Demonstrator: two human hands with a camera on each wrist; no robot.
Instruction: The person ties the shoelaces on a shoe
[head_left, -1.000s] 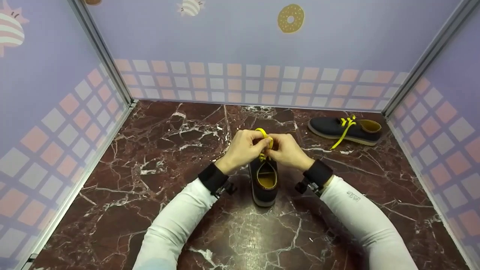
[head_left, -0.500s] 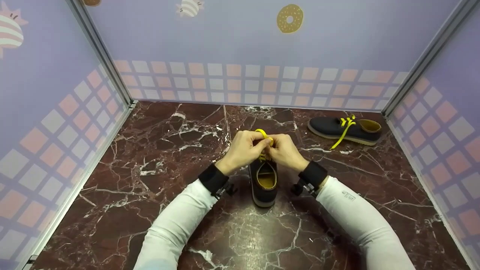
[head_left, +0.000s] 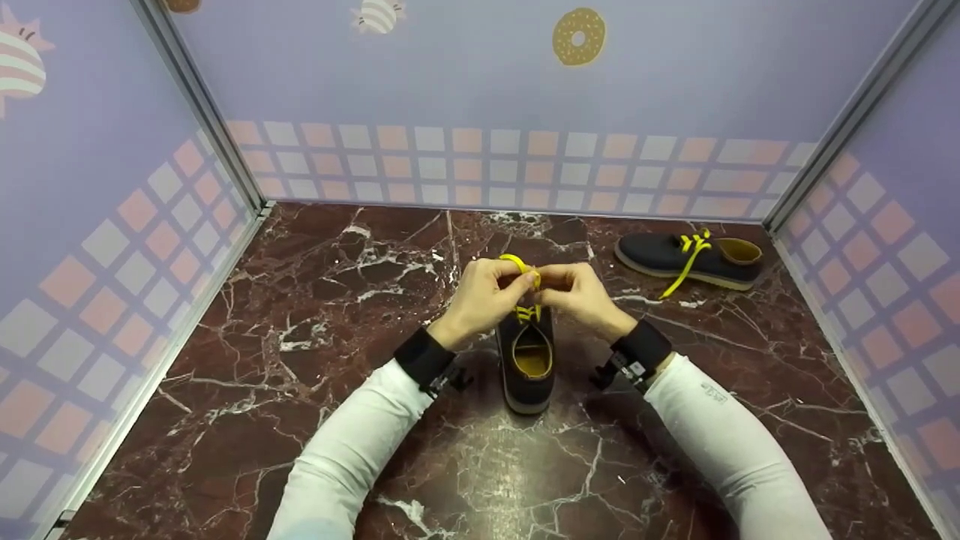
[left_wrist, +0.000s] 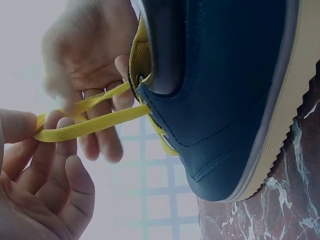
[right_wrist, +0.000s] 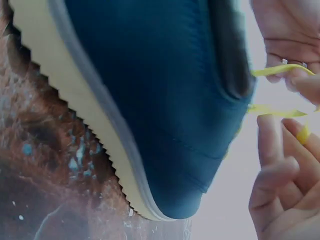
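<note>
A dark lace-up shoe [head_left: 529, 391] with a mustard lining stands on the floor, heel toward me. Above its throat both hands work on its yellow shoelace [left_wrist: 80, 129], which rises in two taut strands from the eyelets. My left hand [head_left: 480, 296] pinches the lace between thumb and curled fingers, and a loop arches over its index finger. Close against it, my right hand [head_left: 581, 291] has thumb and index finger bent at the same lace. In the left wrist view that right hand [left_wrist: 92, 55] is partly blurred, behind the strands.
A matching dark shoe [head_left: 660, 256] lies at the back right, toe to the left, its yellow lace trailing over the side. Patterned lilac walls [head_left: 465, 90] bound the dark red marbled floor [head_left: 337, 300] on three sides.
My right hand dips inward, then draws back right, its thumb and index finger spreading a little. My left hand and the loop shift slightly left. The shoes stay put.
</note>
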